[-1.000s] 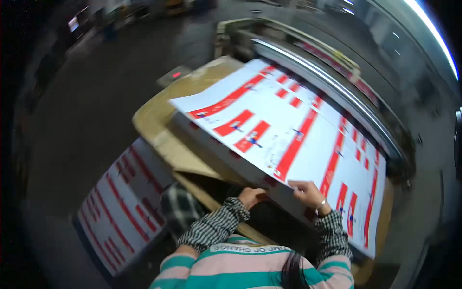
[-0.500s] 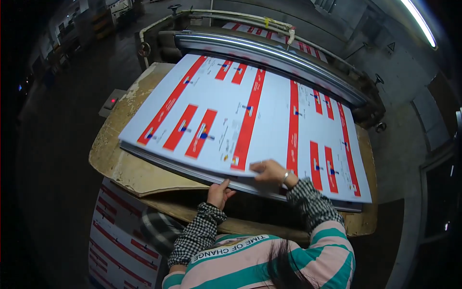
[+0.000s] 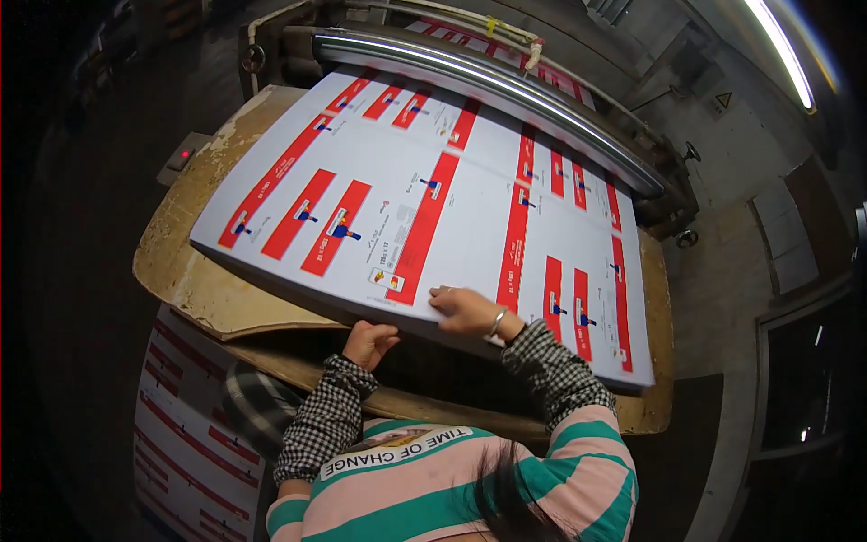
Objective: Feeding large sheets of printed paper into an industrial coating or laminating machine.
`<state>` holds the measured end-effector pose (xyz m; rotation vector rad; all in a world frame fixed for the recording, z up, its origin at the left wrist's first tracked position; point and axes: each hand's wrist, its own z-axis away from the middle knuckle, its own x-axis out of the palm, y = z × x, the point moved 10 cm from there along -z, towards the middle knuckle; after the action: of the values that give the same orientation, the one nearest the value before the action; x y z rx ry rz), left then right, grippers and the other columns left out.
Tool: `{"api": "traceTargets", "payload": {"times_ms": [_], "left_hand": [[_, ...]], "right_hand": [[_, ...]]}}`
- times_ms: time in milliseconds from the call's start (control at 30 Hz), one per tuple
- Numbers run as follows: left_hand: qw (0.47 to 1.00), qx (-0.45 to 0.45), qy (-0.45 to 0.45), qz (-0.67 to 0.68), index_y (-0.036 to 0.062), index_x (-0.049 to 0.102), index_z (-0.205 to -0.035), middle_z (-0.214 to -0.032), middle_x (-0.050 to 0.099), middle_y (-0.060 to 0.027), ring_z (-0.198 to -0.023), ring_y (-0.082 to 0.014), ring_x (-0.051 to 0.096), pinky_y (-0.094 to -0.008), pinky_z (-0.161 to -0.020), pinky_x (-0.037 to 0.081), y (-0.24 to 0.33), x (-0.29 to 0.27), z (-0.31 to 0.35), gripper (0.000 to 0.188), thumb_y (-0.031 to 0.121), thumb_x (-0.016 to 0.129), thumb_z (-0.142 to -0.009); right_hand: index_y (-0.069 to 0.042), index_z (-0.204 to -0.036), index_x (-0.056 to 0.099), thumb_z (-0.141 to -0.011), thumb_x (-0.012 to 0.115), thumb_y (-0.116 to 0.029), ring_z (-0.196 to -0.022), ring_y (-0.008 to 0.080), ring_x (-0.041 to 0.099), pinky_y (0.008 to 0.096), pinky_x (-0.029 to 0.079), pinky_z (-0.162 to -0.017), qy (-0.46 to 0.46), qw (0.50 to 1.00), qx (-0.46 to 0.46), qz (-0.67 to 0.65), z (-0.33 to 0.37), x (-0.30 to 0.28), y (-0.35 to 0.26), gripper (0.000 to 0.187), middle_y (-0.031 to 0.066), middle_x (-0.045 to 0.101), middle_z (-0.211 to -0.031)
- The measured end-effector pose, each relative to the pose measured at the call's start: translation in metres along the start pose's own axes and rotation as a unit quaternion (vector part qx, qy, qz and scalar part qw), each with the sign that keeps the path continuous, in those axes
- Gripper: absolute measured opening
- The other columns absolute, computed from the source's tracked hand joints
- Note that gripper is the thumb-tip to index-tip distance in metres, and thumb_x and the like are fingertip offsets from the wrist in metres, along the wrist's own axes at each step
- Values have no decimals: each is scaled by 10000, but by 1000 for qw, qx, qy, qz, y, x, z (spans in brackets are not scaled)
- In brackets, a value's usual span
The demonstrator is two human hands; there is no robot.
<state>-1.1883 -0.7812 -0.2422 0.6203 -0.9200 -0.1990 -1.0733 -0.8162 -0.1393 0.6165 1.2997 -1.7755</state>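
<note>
A large white printed sheet (image 3: 465, 262) with red strips and small blue figures lies on top of a stack on a worn wooden feed table (image 3: 172, 271). My right hand (image 3: 474, 313), with a bracelet at the wrist, pinches this sheet at the middle of its near edge, the fingertips over the print. Just left of it and lower, my left hand (image 3: 368, 345) is closed against the near edge of the stack. Whatever its curled fingers hold is hidden. Checked sleeve covers (image 3: 321, 415) wrap both forearms.
Beyond the sheet, a long metal roller (image 3: 488, 104) spans the machine, with a pipe rail (image 3: 433, 16) behind it. A small box with a red light (image 3: 185, 154) stands at the table's left. More printed sheets (image 3: 194, 425) lie low at the left. A hand wheel (image 3: 686, 238) is on the right.
The printed sheet's near edge, lifted off the stack before, now lies lower and closer to it. My left thumb has folded in from the stack edge. The whole view has shifted.
</note>
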Motion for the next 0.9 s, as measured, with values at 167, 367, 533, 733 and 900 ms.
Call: {"api": "traceTargets", "payload": {"times_ms": [167,367,533,733,900], "left_hand": [[991,55,96,74,-74,474,-1046,-1028,539,-154,-916,-249,550,-376,-764,493,1,-5,-7,270,43,462,-802],[991,43,111,64,-77,429,-1096,-1057,513,-169,-949,-289,538,-429,-806,471,-5,-7,-11,310,3,361,-804],[997,45,68,6,-22,472,-1050,-993,558,-118,-887,-215,569,-352,-734,481,2,-2,-9,271,135,476,-829],[997,42,70,0,30,495,-1067,-971,582,-74,-839,-171,574,-305,-704,477,5,-2,-5,308,184,549,-805],[999,30,31,5,33,520,-1056,-944,592,-66,-794,-143,569,-251,-651,466,3,11,3,329,77,591,-738]], "right_hand": [[-3,-883,589,-672,526,-121,-765,298,588,313,474,-674,214,967,-38,-132,32,-64,-17,249,168,597,-927],[16,-968,588,-666,570,-71,-975,224,555,274,445,-821,135,977,5,-167,28,-8,1,315,156,540,-1110],[3,-943,591,-651,579,-122,-934,227,574,257,434,-801,94,974,27,-206,4,-10,43,318,179,552,-1075],[4,-1068,527,-644,652,-312,-1166,314,354,352,336,-933,163,983,86,-9,-25,-32,54,544,225,431,-1196],[-52,-1309,222,-524,744,-361,-1247,435,121,470,200,-997,20,992,33,118,7,25,16,992,290,125,-1344]]}}
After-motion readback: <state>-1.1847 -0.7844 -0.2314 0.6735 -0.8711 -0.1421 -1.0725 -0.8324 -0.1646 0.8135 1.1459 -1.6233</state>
